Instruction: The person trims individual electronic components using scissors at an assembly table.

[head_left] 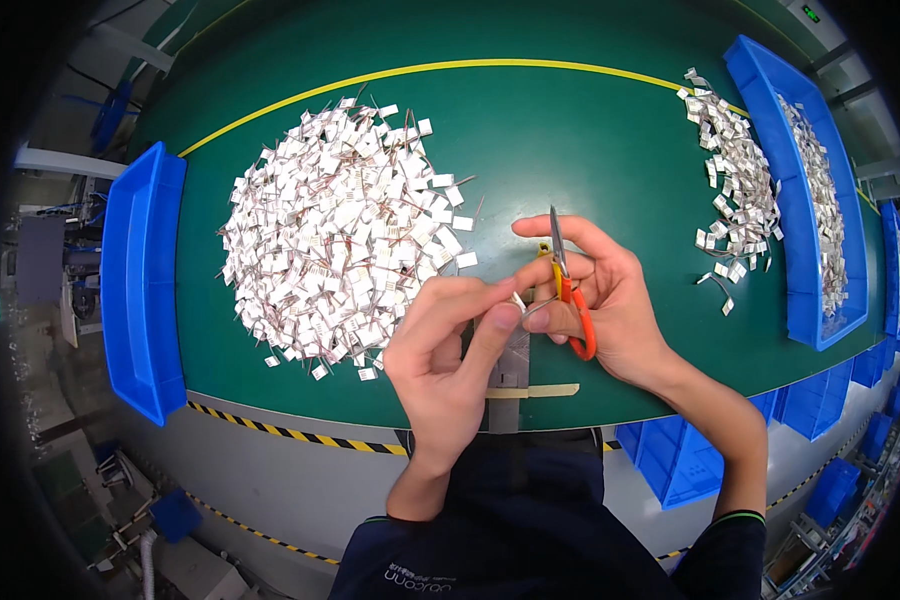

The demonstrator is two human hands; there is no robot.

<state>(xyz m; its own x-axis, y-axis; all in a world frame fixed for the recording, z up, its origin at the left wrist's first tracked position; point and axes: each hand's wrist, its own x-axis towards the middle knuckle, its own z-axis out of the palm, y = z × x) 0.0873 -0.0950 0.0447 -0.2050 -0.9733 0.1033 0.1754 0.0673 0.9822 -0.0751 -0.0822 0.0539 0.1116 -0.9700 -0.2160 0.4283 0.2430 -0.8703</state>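
My left hand (445, 345) is closed in a pinch, thumb against fingertips, on a small white connector (518, 300) with short wires, of which only a bit shows. My right hand (615, 300) holds scissors (582, 325) with orange and yellow handles, the blades pointing up and away from me. Its thumb and fingertips meet close to the left fingertips, where the connector's thin grey wire (542, 305) runs between the hands. Just left of my hands lies a big heap of white wired connectors (340, 230) on the green table (570, 140).
An empty blue bin (150, 290) stands at the left edge. At the right, a smaller connector heap (735, 180) lies beside a blue bin (792, 190) holding more connectors. Grey and yellow tape (535, 391) marks the table's front edge. More blue bins (675, 465) sit below, to the right.
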